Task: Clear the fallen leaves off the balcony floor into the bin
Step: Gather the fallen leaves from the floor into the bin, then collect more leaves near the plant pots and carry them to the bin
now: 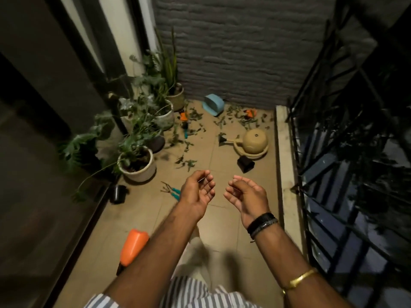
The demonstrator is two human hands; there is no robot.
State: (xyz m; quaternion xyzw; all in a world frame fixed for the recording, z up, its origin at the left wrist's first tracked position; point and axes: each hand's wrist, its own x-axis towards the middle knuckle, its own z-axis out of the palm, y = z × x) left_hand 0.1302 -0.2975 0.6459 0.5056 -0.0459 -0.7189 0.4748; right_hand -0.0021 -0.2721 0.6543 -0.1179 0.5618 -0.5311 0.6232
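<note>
**Ana:** Striped shorts [195, 292] at the bottom edge, then two bare forearms out over the balcony floor [222, 223]. Left hand [198, 192] and right hand [246, 196] both hang palm-in, fingers loosely curled, nothing in either.

**Raj:** And the leaves?

**Ana:** Well ahead of the hands. One scatter of fallen leaves [242, 120] lies near the far wall, another trails past the potted plants [138, 161] on the left, with a few sprigs [186, 162] closest in.

**Raj:** How will they handle?

**Ana:** My guess: very light, limp, some on thin stems. Pinching singles would be slow; cupping both palms under a bunch by the stems looks better. They could easily slip between fingers.

**Raj:** Counts?

**Ana:** Leaves are too many and too small to number. I make out four or five pale planted pots. One tan watering can [253, 142], tipped on its side. Two small black pots, one beside the can [245, 165], one by the left edge [120, 193]. One orange bottle [133, 246], one teal-handled hand tool [175, 193].

**Raj:** The bin?

**Ana:** One blue tub [213, 104], tipped over against the wall; probably that.
</note>
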